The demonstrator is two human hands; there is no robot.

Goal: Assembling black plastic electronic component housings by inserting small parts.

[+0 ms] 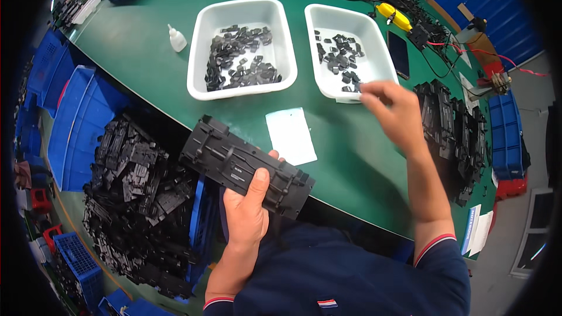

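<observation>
My left hand (249, 208) grips a long black plastic housing (234, 164) by its near side, thumb across its ribbed top face. The housing is tilted over the table's front edge. My right hand (395, 108) is at the near right corner of the right white tub (383, 61). Its thumb and index fingertips come close together in a pinch; whatever is between them is too small to make out. Small black plastic clips (342, 55) lie scattered in that tub, some right beside the fingertips.
Another white tub (196, 47) holds more black clips (240, 52). A white dropper bottle (177, 39), a white paper sheet (291, 136) and a dark phone (398, 54) lie on the green table (351, 140). Black housings are stacked at right (451, 129) and heaped at left (137, 158).
</observation>
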